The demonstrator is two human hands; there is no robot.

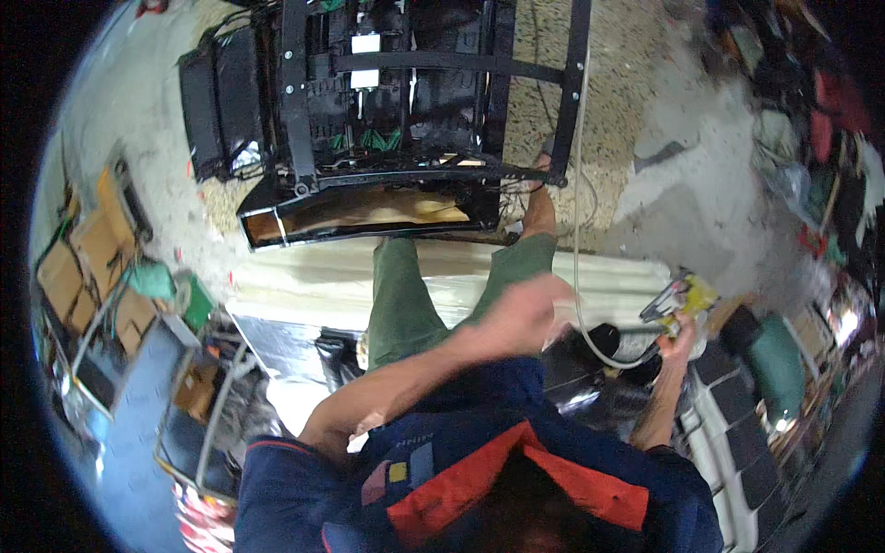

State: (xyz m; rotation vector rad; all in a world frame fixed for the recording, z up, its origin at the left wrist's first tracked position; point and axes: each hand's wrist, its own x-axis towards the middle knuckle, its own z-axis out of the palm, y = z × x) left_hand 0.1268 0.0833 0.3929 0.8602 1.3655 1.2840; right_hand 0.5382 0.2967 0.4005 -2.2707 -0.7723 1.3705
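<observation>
My right hand, out to the right, is wrapped round the handle of a yellow and silver air stapler. A pale air hose loops down to it. My left hand reaches across in front of my body above my legs, smeared by motion; its fingers cannot be made out and nothing shows in it. Ahead of my knees stands a black furniture frame with dark metal bars and bolts. Its near edge is an open black-covered box section with bare wood inside.
A long cream-coloured padded piece lies across under my legs. Cardboard pieces and a green container are at the left. Piled items and a dark green rounded object stand at the right. Debris speckles the concrete floor.
</observation>
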